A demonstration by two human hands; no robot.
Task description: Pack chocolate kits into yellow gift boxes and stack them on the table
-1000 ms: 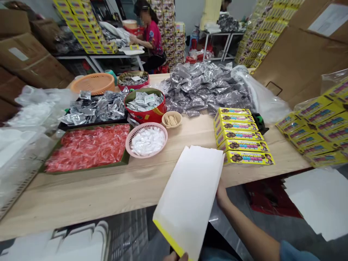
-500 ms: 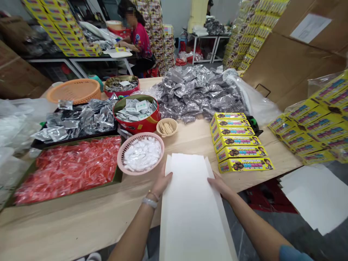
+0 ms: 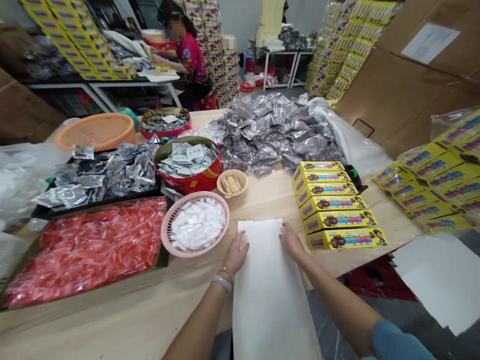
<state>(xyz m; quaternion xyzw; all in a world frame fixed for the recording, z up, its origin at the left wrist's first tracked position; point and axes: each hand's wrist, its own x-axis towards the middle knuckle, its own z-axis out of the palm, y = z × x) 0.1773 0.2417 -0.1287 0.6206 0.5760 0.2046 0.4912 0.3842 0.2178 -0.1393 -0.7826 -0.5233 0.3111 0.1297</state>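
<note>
A long white card sheet point(image 3: 268, 290) extends from the table toward me past its front edge. My left hand point(image 3: 236, 254) is closed on its left edge near the far end, thumb on top. On the opposite edge my right hand point(image 3: 291, 242) grips the same sheet. Left of the sheet is a pink basket point(image 3: 165, 235) of white packets. A small bowl of toothpicks point(image 3: 231, 183) sits beyond it. To the right stands a row of yellow printed boxes point(image 3: 347, 239).
Red packets point(image 3: 101, 245) fill a tray at left, with silver sachets point(image 3: 108, 172) behind. A red tin point(image 3: 200, 185) holds sachets. Grey packets point(image 3: 277, 130) are heaped at the back. Wrapped yellow boxes point(image 3: 438, 175) stand right. A person point(image 3: 193, 57) sits at another table.
Both hands have moved closer together on the sheet. The sheet's side edges, spread outward before, now look narrower. The camera view has shifted slightly.
</note>
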